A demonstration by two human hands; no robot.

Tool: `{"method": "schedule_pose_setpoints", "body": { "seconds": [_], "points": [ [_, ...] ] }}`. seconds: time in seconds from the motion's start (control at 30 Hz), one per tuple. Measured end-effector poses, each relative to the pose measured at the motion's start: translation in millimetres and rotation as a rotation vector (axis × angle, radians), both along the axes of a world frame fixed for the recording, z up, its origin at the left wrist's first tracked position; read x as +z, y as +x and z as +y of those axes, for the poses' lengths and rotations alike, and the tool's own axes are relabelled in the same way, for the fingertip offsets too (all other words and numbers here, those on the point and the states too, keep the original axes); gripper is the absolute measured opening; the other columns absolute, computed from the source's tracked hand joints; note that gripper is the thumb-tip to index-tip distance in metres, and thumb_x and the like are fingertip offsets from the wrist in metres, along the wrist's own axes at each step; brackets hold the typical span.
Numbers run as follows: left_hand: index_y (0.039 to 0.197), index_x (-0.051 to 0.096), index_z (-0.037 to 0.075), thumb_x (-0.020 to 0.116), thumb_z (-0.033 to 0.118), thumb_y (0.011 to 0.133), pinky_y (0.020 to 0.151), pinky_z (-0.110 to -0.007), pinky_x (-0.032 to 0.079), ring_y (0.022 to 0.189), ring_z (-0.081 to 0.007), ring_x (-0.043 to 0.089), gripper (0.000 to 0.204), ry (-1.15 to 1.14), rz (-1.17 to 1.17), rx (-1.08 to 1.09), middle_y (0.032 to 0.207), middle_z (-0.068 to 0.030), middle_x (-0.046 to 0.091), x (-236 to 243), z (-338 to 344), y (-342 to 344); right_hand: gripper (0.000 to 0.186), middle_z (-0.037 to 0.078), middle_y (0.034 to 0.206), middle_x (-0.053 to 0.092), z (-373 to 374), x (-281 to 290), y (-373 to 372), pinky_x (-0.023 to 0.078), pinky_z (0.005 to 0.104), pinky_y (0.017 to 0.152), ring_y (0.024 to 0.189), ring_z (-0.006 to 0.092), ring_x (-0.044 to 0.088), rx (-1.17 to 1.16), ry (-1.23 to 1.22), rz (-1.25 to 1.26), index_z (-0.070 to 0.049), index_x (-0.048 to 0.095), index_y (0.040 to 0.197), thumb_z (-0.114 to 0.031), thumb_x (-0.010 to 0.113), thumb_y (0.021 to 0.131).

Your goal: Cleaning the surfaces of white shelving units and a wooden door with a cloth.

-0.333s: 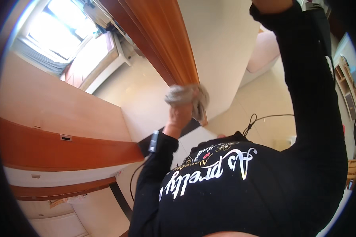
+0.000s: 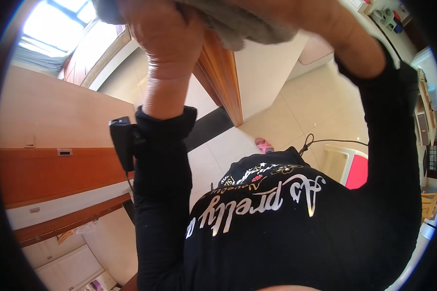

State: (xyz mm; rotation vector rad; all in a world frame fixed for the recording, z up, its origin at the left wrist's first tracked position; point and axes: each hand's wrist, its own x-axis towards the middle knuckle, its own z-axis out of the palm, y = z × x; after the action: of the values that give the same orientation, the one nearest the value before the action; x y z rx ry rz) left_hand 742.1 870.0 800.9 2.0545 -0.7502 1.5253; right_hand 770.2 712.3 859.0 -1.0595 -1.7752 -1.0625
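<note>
Both of my hands are raised at the top edge of the head view with a bunched grey cloth (image 2: pixel 238 29) between them. My left hand (image 2: pixel 165 36) is closed on the cloth, and part of it shows on the hand's far left side. From the right, my right hand (image 2: pixel 310 17) reaches across and grips the cloth too. The fingertips of both hands are cut off or hidden. Behind and below the cloth stands a brown wooden door frame (image 2: pixel 221 72), partly covered by my left hand and the cloth.
A pale wall (image 2: pixel 262 72) adjoins the frame. Dark flooring (image 2: pixel 211 128) crosses the doorway. A pink slipper (image 2: pixel 264 145) shows on the tiles, with a white-framed stool with a red top (image 2: pixel 357 170) to the right. A black cable (image 2: pixel 335 141) runs toward my right arm. A bright window (image 2: pixel 53 29) is far left.
My left hand has moved up with the cloth, away from the frame's lower part. My right hand has come inward to the cloth. The view has shifted slightly.
</note>
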Motion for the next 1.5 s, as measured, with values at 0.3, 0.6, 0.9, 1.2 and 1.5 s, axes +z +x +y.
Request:
{"method": "schedule_pose_setpoints", "body": {
  "seconds": [0.3, 0.6, 0.9, 1.2, 1.5],
  "points": [
    [0.135, 0.040, -0.001, 0.054, 0.007, 0.084, 0.113, -0.047, 0.020, 0.135, -0.0465, 0.025, 0.054, -0.081, 0.645, 0.050, 0.146, -0.0269, 0.028, -221, 20, -50, 0.054, 0.007, 0.140, 0.046, -7, -193, -27, 0.028, 0.0474, 0.107, 0.130, 0.0224, 0.043, -0.785, -0.480, -0.011, -0.017, 0.046, 0.135, -0.015, 0.057, 0.082],
    [0.116, 0.059, 0.001, 0.051, 0.003, 0.080, 0.077, -0.032, 0.051, 0.089, -0.0196, 0.062, 0.037, -0.915, 1.583, -0.246, 0.099, -0.0111, 0.065, -289, 6, -164, 0.046, 0.019, 0.128, 0.053, 32, -389, -120, 0.036, 0.0348, 0.104, 0.124, 0.0278, 0.048, 0.190, -0.513, 1.954, -0.002, 0.043, 0.133, -0.006, 0.051, 0.088],
    [0.097, 0.056, -0.001, 0.050, 0.027, 0.093, 0.091, -0.035, 0.041, 0.106, -0.0257, 0.048, 0.029, -0.554, 0.975, -0.803, 0.113, -0.0199, 0.050, -58, 61, -166, 0.070, 0.012, 0.129, 0.051, 57, -140, -160, 0.041, 0.0353, 0.098, 0.117, 0.0208, 0.051, -0.118, -0.100, 1.509, 0.000, 0.040, 0.136, -0.033, 0.067, 0.080],
    [0.113, 0.056, 0.000, 0.064, 0.023, 0.086, 0.092, -0.039, 0.046, 0.111, -0.0449, 0.053, 0.036, -0.038, 1.143, -0.407, 0.147, -0.0304, 0.022, -19, 157, -270, 0.043, 0.010, 0.112, 0.061, 133, -121, -218, 0.053, 0.0329, 0.085, 0.099, 0.0202, 0.062, 0.373, -0.272, 1.914, -0.002, 0.052, 0.123, -0.014, 0.062, 0.084],
    [0.131, 0.052, 0.004, 0.048, 0.019, 0.099, 0.087, -0.030, 0.050, 0.104, -0.0172, 0.060, 0.036, -0.745, 0.942, -0.169, 0.123, -0.0088, 0.060, -41, 332, -325, 0.029, 0.013, 0.103, 0.065, 297, -127, -208, 0.054, 0.0373, 0.082, 0.091, 0.0236, 0.065, 1.059, -0.281, 2.166, -0.001, 0.058, 0.111, -0.018, 0.049, 0.090]
  ]
}}
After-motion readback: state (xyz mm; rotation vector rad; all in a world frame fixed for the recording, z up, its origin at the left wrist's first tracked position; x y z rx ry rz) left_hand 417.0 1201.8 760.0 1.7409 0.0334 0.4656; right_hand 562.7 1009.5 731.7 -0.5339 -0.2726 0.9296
